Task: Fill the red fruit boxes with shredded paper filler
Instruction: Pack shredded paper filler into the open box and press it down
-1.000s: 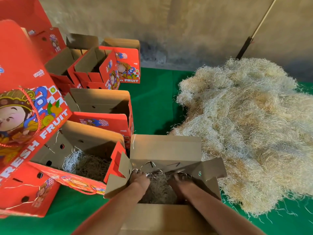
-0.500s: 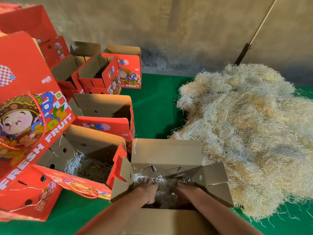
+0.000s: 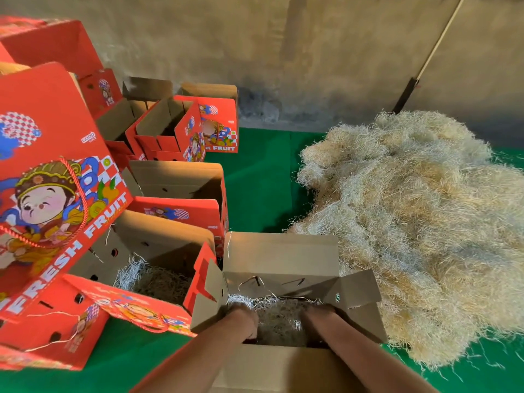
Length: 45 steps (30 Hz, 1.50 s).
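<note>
Nearest: both my hands are down inside the open box (image 3: 280, 259) in front of me, left hand (image 3: 243, 321) at its left side, right hand (image 3: 317, 316) at its right. Filler in the box (image 3: 279, 313) lies between and under them, so I judge I'm pressing and spreading it to bed the bottom evenly. Fingers are buried in the shreds; can't tell if they're clenched, released or grasping a tuft. Flaps stand out to the sides, which keeps the mouth clear for my arms.

Just left, touching that box, a second red box (image 3: 158, 251) sits with a thin layer of filler already in it. Behind it an unfilled open box (image 3: 181, 188), then more open ones (image 3: 170, 129) toward the wall.

Right, near the box, the big loose pile of shredded paper (image 3: 419, 222) lies on the green floor covering (image 3: 261, 171), within easy reach for the next handful.
</note>
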Available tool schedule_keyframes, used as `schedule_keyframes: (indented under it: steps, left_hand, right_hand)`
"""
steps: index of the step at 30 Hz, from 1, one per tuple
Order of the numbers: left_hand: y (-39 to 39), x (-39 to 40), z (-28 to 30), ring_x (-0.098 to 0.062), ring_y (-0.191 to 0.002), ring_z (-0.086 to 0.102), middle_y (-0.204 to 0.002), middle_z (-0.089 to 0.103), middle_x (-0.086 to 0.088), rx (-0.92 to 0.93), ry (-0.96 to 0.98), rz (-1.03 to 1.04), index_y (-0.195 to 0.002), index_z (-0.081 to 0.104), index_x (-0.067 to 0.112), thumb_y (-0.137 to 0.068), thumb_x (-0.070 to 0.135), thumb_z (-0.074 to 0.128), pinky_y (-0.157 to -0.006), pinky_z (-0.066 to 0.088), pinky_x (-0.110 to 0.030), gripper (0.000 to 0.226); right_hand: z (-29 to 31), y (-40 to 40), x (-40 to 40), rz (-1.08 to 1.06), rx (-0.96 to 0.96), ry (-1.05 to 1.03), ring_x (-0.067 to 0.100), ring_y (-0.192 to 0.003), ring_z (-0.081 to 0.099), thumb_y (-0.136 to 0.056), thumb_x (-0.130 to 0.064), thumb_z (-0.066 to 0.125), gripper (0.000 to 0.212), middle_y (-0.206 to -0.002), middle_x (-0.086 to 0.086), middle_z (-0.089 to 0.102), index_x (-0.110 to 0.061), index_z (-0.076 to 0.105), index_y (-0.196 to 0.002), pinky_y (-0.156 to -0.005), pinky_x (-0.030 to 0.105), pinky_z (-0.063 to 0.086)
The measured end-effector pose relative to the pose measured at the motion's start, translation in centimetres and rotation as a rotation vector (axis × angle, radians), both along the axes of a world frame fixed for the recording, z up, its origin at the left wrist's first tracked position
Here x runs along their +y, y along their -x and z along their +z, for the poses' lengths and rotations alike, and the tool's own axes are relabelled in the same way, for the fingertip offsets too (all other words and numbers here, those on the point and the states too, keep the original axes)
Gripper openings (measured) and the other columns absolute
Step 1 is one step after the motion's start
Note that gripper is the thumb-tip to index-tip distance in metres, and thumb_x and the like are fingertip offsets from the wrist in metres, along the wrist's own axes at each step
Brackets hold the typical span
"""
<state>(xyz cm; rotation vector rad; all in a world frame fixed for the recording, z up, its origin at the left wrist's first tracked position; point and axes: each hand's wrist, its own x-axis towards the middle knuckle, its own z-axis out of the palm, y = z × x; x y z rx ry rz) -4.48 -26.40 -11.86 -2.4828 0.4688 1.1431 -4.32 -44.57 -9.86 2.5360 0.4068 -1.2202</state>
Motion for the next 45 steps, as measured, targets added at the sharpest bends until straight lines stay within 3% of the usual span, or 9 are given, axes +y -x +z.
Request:
schedule_keyframes:
  steps: [7, 14, 16, 21, 27, 33, 36, 40, 45]
  left_hand:
    - [-0.5, -0.6, 1.7, -0.034, -0.11, 0.062, -0.122, 0.062, -0.016, -0.037, 0.328, 0.245, -0.118, 0.061, 0.008, -0.088, 0.017, 0.064, -0.089, 0.052, -0.04, 0.031]
    - [0.6, 0.0, 0.4, -0.036, -0.103, 0.058, -0.117, 0.06, -0.021, 0.367, 0.29, 0.484, -0.131, 0.057, 0.001, -0.098, 0.021, 0.047, -0.076, 0.048, -0.035, 0.04]
    - [0.4, 0.0, 1.2, -0.042, -0.12, 0.056, -0.132, 0.057, -0.028, 0.316, 0.277, 0.397, -0.132, 0.051, -0.009, -0.095, 0.021, 0.045, -0.094, 0.048, -0.046, 0.048]
    - [-0.7, -0.1, 2.4, -0.03, -0.086, 0.064, -0.11, 0.065, -0.016, 0.101, 0.333, 0.392, -0.112, 0.058, 0.001, -0.09, 0.023, 0.05, -0.075, 0.05, -0.034, 0.033]
    - [-0.2, 0.6, 1.7, -0.03, -0.1, 0.058, -0.12, 0.059, -0.021, 0.122, 0.138, 0.178, -0.124, 0.058, 0.001, -0.097, 0.013, 0.047, -0.077, 0.048, -0.031, 0.032]
    - [-0.8, -1.0, 2.1, -0.033, -0.114, 0.063, -0.123, 0.063, -0.013, -0.103, 0.304, 0.291, -0.122, 0.063, 0.008, -0.09, 0.012, 0.064, -0.087, 0.051, -0.039, 0.032]
    - [-0.5, -1.5, 1.3, -0.032, -0.107, 0.064, -0.121, 0.061, -0.016, -0.031, 0.397, 0.26, -0.119, 0.06, 0.007, -0.089, 0.002, 0.059, -0.083, 0.053, -0.039, 0.031]
    - [0.0, -0.5, -0.9, -0.034, -0.148, 0.025, -0.16, 0.028, -0.017, 0.081, 0.23, 0.148, -0.141, 0.048, -0.001, -0.094, 0.002, 0.058, -0.118, 0.03, -0.045, 0.048]
    - [0.1, -0.1, -0.4, -0.033, -0.121, 0.056, -0.134, 0.054, -0.012, -0.122, 0.41, 0.246, -0.133, 0.055, 0.008, -0.092, 0.011, 0.059, -0.102, 0.047, -0.044, 0.041]
  right_hand:
    - [1.7, -1.0, 0.7, -0.013, -0.25, -0.223, 0.03, -0.104, 0.065, -0.096, -0.004, 0.053, 0.021, -0.114, 0.014, 0.067, -0.006, 0.062, -0.116, -0.093, 0.042, 0.054]
    - [-1.0, 0.9, 1.7, -0.163, 0.242, -0.228, 0.031, -0.128, 0.054, -0.102, -0.032, 0.051, 0.043, -0.147, 0.008, 0.053, -0.016, 0.056, -0.142, -0.11, 0.042, 0.043]
    - [-0.8, 0.7, 1.5, -0.194, 0.202, -0.289, 0.03, -0.123, 0.058, -0.102, -0.031, 0.053, 0.04, -0.141, 0.008, 0.058, -0.013, 0.061, -0.137, -0.104, 0.037, 0.046]
    - [0.2, -0.9, 1.2, -0.303, -0.236, -0.308, 0.027, -0.1, 0.067, -0.095, 0.002, 0.048, 0.026, -0.115, 0.017, 0.07, -0.002, 0.067, -0.114, -0.087, 0.031, 0.054]
    - [-0.6, 0.5, 0.3, 0.024, 0.024, 0.01, 0.03, -0.14, 0.042, -0.105, -0.044, 0.04, 0.056, -0.15, 0.013, 0.045, -0.005, 0.042, -0.146, -0.118, 0.039, 0.031]
    - [0.7, -0.7, 1.9, -0.011, -0.307, -0.197, 0.028, -0.118, 0.061, -0.089, -0.004, 0.066, 0.037, -0.126, 0.011, 0.064, -0.012, 0.06, -0.125, -0.103, 0.038, 0.047]
    - [0.6, -0.4, 2.8, -0.128, -0.155, -0.326, 0.028, -0.116, 0.063, -0.097, -0.011, 0.058, 0.029, -0.126, 0.012, 0.065, -0.01, 0.062, -0.126, -0.099, 0.038, 0.05]
    - [0.4, 0.4, 2.6, -0.192, 0.059, -0.312, 0.023, -0.112, 0.056, -0.101, -0.014, 0.05, 0.039, -0.125, 0.007, 0.061, -0.016, 0.052, -0.14, -0.102, 0.039, 0.046]
    - [1.4, -1.1, 0.9, -0.146, -0.3, -0.352, 0.025, -0.105, 0.068, -0.087, -0.002, 0.057, 0.036, -0.11, 0.007, 0.071, -0.019, 0.066, -0.117, -0.093, 0.038, 0.055]
